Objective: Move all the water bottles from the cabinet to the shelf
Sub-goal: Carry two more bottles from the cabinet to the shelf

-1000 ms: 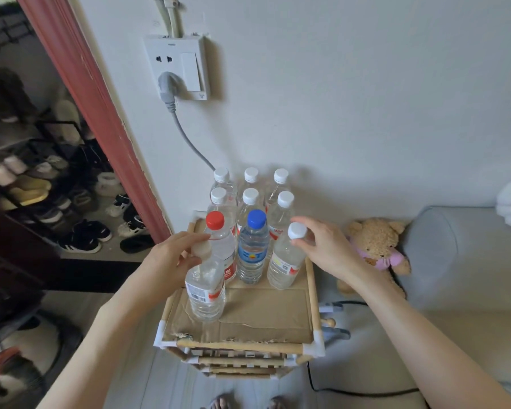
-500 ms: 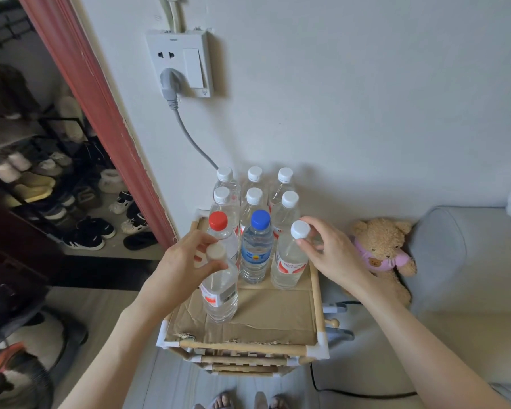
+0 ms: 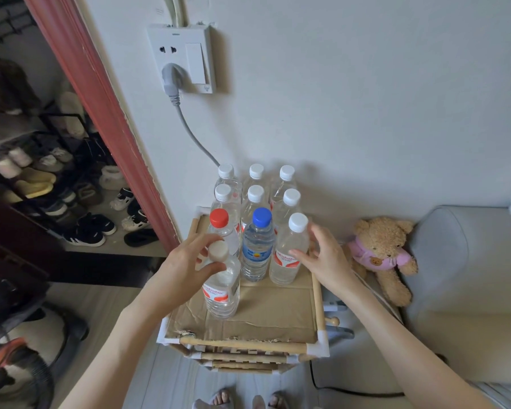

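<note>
Left hand (image 3: 183, 268) pinching the cap of the front bottle (image 3: 222, 287) on the shelf (image 3: 317, 293), right hand (image 3: 322, 255) loose-fingered beside the white-capped bottle (image 3: 288, 255): best set down upright, snug beside the red-capped bottle (image 3: 223, 231), then released.

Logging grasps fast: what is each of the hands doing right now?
Left hand: fingers curled round the neck of the front bottle, holding it.
Right hand: open, fingers spread beside the white-capped bottle, gripping nothing.
</note>
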Available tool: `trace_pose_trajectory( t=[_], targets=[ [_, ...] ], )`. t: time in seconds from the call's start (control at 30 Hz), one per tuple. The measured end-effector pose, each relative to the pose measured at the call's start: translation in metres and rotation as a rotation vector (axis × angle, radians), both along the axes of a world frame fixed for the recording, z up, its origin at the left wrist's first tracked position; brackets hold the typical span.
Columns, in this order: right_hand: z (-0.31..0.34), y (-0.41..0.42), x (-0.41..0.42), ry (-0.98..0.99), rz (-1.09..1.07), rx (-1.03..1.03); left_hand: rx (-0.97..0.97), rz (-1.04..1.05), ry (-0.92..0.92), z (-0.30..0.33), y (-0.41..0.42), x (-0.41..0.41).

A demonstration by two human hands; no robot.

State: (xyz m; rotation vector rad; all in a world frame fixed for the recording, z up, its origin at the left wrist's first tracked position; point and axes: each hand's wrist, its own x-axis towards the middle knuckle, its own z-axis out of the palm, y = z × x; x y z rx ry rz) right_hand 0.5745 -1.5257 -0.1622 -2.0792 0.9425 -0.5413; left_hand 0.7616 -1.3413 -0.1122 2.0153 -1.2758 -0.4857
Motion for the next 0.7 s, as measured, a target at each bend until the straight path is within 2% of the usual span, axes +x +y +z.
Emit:
trace_pose_trajectory(
  t=[0.1, 0.23, 0.43, 0.53, 0.7],
  targets=[
    [-0.009, 0.003, 0.002, -0.05, -0.001, 0.136, -0.05, 0.094, 0.012, -0.006, 0.001, -0.002],
    [-0.016, 0.003, 0.005, -0.071, 0.003, 0.152, -0.078, 0.227, -0.021, -0.013, -0.001, -0.003],
    [-0.019, 0.007, 0.002, -0.177, -0.046, 0.244, -0.129, 0.248, -0.042, -0.019, -0.004, -0.009],
    [-0.03, 0.012, -0.003, -0.234, -0.117, 0.333, -0.145, 0.249, 0.061, -0.03, 0.002, -0.011],
    [-0.054, 0.022, -0.004, -0.181, -0.137, 0.437, -0.19, 0.254, 0.304, -0.062, 0.02, -0.019]
  ],
)
